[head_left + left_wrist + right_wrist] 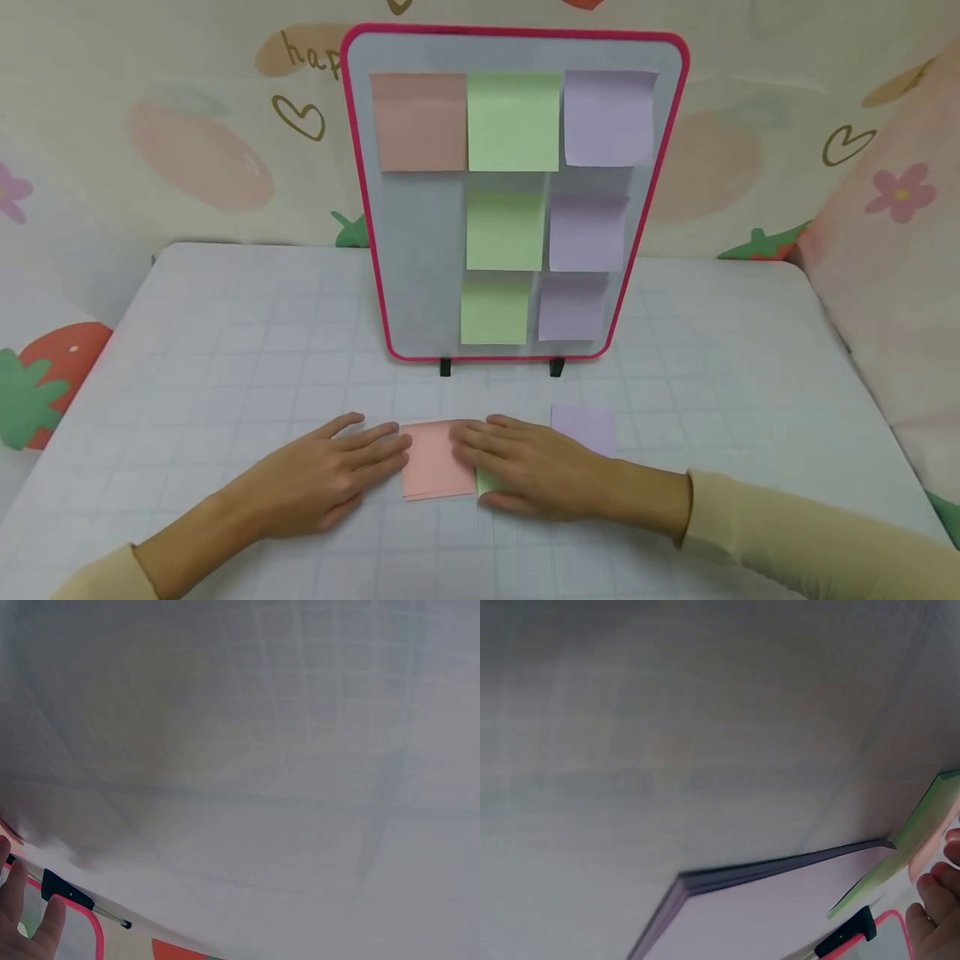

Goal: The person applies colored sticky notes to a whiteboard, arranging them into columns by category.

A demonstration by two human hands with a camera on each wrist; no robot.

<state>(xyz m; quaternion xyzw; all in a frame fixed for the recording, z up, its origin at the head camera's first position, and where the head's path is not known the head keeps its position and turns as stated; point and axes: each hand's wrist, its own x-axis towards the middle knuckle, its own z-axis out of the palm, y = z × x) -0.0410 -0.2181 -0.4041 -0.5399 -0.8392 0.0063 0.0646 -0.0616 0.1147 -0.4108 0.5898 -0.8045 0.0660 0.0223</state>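
Note:
A pink sticky note pad lies on the table between both hands in the head view. Outstretched fingertips of my left hand touch its left edge. My right hand rests with extended fingers over the pad's right side and over a green sticky note pad, which it mostly hides. Behind the right wrist lies a purple sticky note pad, whose thick stacked edge shows in the right wrist view. In the left wrist view only some fingers appear at the lower left corner.
A pink-framed whiteboard stands upright behind the pads on black feet. Its top row bears a pink note, a green note and a purple note; more green and purple notes sit below. Patterned cloth hangs behind the table.

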